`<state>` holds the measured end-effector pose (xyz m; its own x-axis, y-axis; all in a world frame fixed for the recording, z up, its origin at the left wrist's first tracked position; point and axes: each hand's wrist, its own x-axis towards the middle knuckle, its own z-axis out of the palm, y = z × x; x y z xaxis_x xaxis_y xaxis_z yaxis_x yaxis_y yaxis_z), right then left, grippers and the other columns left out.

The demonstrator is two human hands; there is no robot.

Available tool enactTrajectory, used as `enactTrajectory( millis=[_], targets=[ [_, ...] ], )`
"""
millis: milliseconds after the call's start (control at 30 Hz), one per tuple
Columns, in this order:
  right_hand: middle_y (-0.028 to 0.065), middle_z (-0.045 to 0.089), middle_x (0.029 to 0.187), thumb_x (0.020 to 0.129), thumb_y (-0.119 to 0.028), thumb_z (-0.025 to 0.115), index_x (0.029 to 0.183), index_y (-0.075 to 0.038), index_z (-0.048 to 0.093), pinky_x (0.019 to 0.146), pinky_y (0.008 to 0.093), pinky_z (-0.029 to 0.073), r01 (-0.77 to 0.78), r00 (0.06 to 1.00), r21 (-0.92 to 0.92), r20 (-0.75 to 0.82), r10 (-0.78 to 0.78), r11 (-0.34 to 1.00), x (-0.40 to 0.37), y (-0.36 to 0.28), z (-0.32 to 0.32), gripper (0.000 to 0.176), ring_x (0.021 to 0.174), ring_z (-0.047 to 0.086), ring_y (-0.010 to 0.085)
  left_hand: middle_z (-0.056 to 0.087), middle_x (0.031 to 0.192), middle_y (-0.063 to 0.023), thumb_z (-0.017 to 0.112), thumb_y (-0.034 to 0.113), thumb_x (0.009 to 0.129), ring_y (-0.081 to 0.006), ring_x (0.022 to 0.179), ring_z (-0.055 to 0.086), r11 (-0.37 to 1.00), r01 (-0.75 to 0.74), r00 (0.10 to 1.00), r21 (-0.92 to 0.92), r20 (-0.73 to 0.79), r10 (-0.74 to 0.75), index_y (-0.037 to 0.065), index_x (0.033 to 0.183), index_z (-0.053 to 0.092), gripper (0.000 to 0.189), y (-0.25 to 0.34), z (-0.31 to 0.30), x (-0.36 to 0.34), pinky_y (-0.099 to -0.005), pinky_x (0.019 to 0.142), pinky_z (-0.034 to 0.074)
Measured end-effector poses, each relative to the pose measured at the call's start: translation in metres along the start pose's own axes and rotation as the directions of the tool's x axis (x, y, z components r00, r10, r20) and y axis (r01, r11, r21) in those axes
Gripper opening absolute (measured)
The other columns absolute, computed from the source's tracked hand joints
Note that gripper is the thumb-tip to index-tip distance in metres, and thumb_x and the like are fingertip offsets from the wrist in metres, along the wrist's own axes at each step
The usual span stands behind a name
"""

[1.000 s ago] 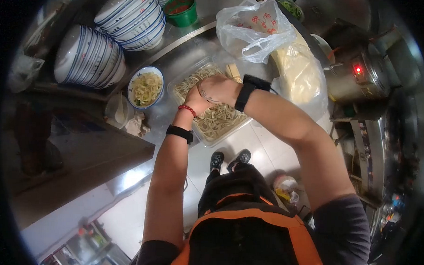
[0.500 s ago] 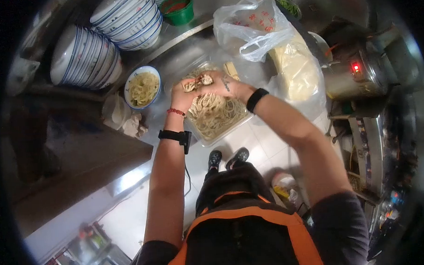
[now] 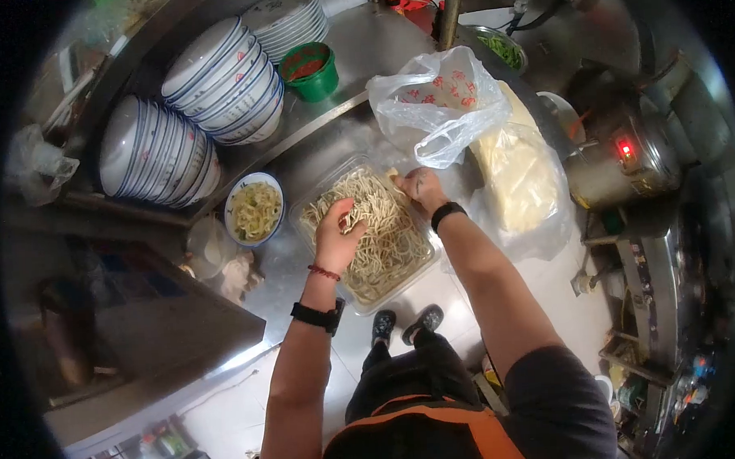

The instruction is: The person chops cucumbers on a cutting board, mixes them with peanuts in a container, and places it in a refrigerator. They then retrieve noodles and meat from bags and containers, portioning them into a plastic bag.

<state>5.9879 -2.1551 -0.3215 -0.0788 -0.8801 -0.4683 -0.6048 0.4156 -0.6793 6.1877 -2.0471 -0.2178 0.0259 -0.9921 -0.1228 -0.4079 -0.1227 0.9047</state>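
Note:
A clear rectangular tub (image 3: 384, 300) on the steel counter holds a heap of pale noodle-like strips (image 3: 384, 241). Over the strips at the tub's left side is my left hand (image 3: 338, 234), its thumb and fingers parted and curved, touching the strips. My right hand (image 3: 421, 187) is at the tub's upper right edge, fingers wrapped round a small yellowish piece (image 3: 394, 174) that shows only in part. A white bowl with a blue rim (image 3: 253, 178), left of the tub, contains more food.
Stacked bowls (image 3: 225, 81) and plates (image 3: 289, 26) stand on the back shelf beside a green container (image 3: 318, 84). A plastic bag (image 3: 440, 105) and a wrapped yellowish mass (image 3: 524, 183) lie right of the tub. Further right is a metal pot (image 3: 620, 160) with a red light.
My hands, together over the tub before, are now apart: the left is lower over the strips, the right has moved to the tub's right edge. The camera view has shifted.

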Motion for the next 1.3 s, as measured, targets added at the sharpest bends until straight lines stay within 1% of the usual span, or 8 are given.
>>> enactTrajectory(
  millis=[300, 400, 500, 600, 700, 800, 1067, 1300],
  targets=[
    [0.0208, 0.065, 0.082, 0.065, -0.044, 0.073, 0.086, 0.001, 0.064, 0.07, 0.0389, 0.048, 0.216, 0.944, -0.249, -0.195, -0.268, 0.944, -0.009, 0.014, -0.007, 0.051, 0.077, 0.063, 0.0325, 0.058, 0.111, -0.0073, 0.062, 0.001, 0.079, -0.0161, 0.103, 0.055, 0.994, 0.043, 0.995, -0.103, 0.097, -0.033, 0.003, 0.115, 0.054, 0.037, 0.009, 0.047, 0.016, -0.0268, 0.086, 0.044],
    [0.0209, 0.063, 0.097, 0.064, -0.034, 0.077, 0.099, -0.002, 0.059, 0.08, 0.0402, 0.047, 0.297, 0.95, -0.182, -0.045, -0.31, 0.937, -0.004, 0.016, -0.018, 0.052, 0.096, 0.059, 0.0351, 0.059, 0.11, -0.0064, 0.062, 0.001, 0.079, -0.0155, 0.102, 0.055, 0.988, 0.068, 0.994, -0.142, 0.098, -0.055, 0.003, 0.114, 0.054, 0.036, 0.01, 0.054, 0.022, -0.0267, 0.085, 0.045],
    [0.0177, 0.063, 0.092, 0.062, -0.03, 0.08, 0.099, -0.003, 0.057, 0.08, 0.0355, 0.048, 0.43, 0.883, -0.092, -0.164, -0.439, 0.898, -0.019, 0.013, -0.024, 0.051, 0.09, 0.062, 0.029, 0.059, 0.109, -0.0077, 0.064, 0.003, 0.08, -0.0162, 0.102, 0.055, 0.981, 0.069, 0.996, -0.179, 0.074, -0.057, 0.002, 0.114, 0.054, 0.036, 0.013, 0.055, 0.021, -0.0272, 0.086, 0.045],
    [0.0123, 0.062, 0.092, 0.064, -0.021, 0.079, 0.103, -0.004, 0.054, 0.078, 0.0306, 0.047, 0.503, 0.846, 0.289, 0.028, -0.532, 0.815, -0.08, -0.014, -0.051, 0.049, 0.086, 0.061, 0.0208, 0.058, 0.108, -0.0117, 0.065, 0.006, 0.08, -0.0166, 0.097, 0.057, 0.95, 0.074, 0.994, -0.302, -0.057, -0.096, 0.001, 0.114, 0.053, 0.036, 0.033, 0.042, 0.008, -0.0272, 0.081, 0.049],
    [0.0082, 0.059, 0.093, 0.068, -0.007, 0.075, 0.094, -0.004, 0.057, 0.076, 0.0296, 0.046, 0.686, 0.673, 0.483, -0.135, -0.728, 0.544, -0.133, -0.045, -0.061, 0.032, 0.088, 0.059, 0.0193, 0.057, 0.106, -0.0113, 0.064, 0.007, 0.083, -0.0169, 0.093, 0.059, 0.811, 0.179, 0.96, -0.557, 0.28, -0.019, -0.001, 0.113, 0.051, 0.034, 0.046, 0.013, -0.005, -0.0278, 0.08, 0.053],
    [0.0096, 0.058, 0.093, 0.067, -0.008, 0.076, 0.083, -0.005, 0.062, 0.075, 0.0294, 0.047, 0.841, 0.486, 0.038, -0.488, -0.725, 0.539, -0.156, -0.043, -0.052, 0.022, 0.087, 0.059, 0.0214, 0.057, 0.105, -0.0116, 0.064, 0.006, 0.083, -0.0179, 0.094, 0.059, 0.738, 0.148, 0.988, -0.658, 0.136, -0.077, -0.002, 0.108, 0.052, 0.03, 0.055, 0.0, -0.033, -0.0306, 0.083, 0.054],
    [0.0128, 0.063, 0.076, 0.068, -0.005, 0.068, 0.077, -0.003, 0.065, 0.057, 0.0314, 0.05, 0.64, 0.681, 0.036, -0.489, -0.545, 0.767, -0.166, -0.042, -0.031, 0.009, 0.063, 0.062, 0.0265, 0.06, 0.096, -0.0034, 0.068, 0.002, 0.078, -0.008, 0.082, 0.057, 0.883, -0.053, 0.998, -0.467, -0.01, 0.055, 0.002, 0.103, 0.056, 0.028, 0.051, 0.016, -0.047, -0.0203, 0.069, 0.048],
    [0.0134, 0.063, 0.073, 0.073, -0.008, 0.066, 0.077, -0.002, 0.064, 0.055, 0.0318, 0.049, 0.625, 0.508, -0.029, -0.744, -0.434, 0.78, -0.107, -0.028, -0.104, 0.008, 0.061, 0.062, 0.0222, 0.058, 0.102, -0.0089, 0.063, 0.003, 0.082, -0.0159, 0.091, 0.059, 0.802, 0.084, 0.986, -0.592, 0.164, 0.017, 0.0, 0.108, 0.052, 0.028, 0.062, -0.011, -0.04, -0.0295, 0.076, 0.054]
  ],
)
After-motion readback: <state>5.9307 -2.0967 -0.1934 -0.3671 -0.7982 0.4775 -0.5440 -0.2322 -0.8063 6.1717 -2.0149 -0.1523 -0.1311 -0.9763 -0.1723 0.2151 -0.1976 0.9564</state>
